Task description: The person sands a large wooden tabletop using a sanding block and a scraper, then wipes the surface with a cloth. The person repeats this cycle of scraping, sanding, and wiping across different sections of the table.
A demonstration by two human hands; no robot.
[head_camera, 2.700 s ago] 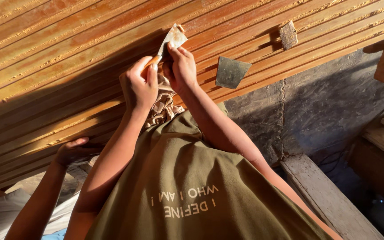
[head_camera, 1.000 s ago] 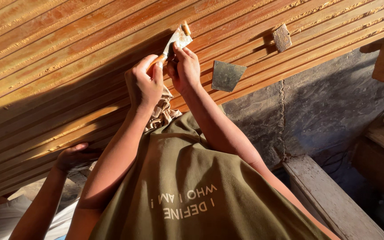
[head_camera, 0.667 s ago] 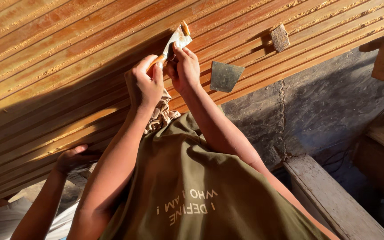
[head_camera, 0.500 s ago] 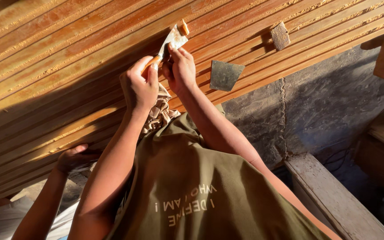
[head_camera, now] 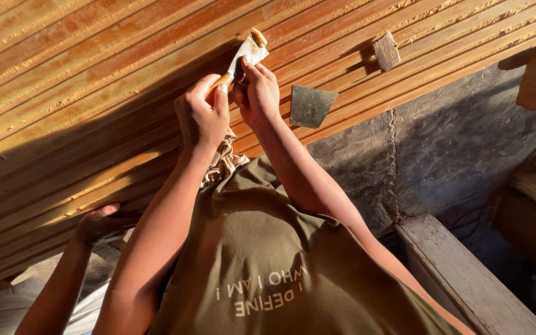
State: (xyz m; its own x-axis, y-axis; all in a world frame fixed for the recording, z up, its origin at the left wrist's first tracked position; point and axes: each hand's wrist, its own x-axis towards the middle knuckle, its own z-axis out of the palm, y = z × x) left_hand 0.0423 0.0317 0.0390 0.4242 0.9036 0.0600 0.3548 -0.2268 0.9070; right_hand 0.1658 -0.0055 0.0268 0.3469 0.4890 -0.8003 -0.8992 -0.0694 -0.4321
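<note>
Head view, left grip: my left hand (head_camera: 203, 118) is clenched around the orange handle of the putty knife (head_camera: 241, 61), knuckles toward the camera, arm rising from the lower left.
Head view, right grip: my right hand (head_camera: 257, 93) sits just right of the left one; its fingertips (head_camera: 249, 67) press on the flat of the blade, pinching it rather than wrapping the handle.
Putty knife: its pale blade is tilted up and to the right, the far edge touching the wooden board (head_camera: 125, 80), with a dab of orange-brown paste at the tip.
Wooden board: a wide surface of reddish ribbed slats running across the whole upper left, sunlit, crossed by the shadow of my arms.
Second scraper: a grey metal scraper blade (head_camera: 311, 105) rests on the slats just right of my right hand, apart from it.
Small block: a rough grey block (head_camera: 386, 51) lies on the slats further right, well apart from both hands.
Shirt: I see an olive shirt (head_camera: 280, 267) with pale lettering filling the near middle.
Other person: another hand (head_camera: 102, 222) at the lower left touches the near edge of the board.
Right side: a grey wall (head_camera: 442, 142) and a worn wooden plank (head_camera: 466, 273) below it.
</note>
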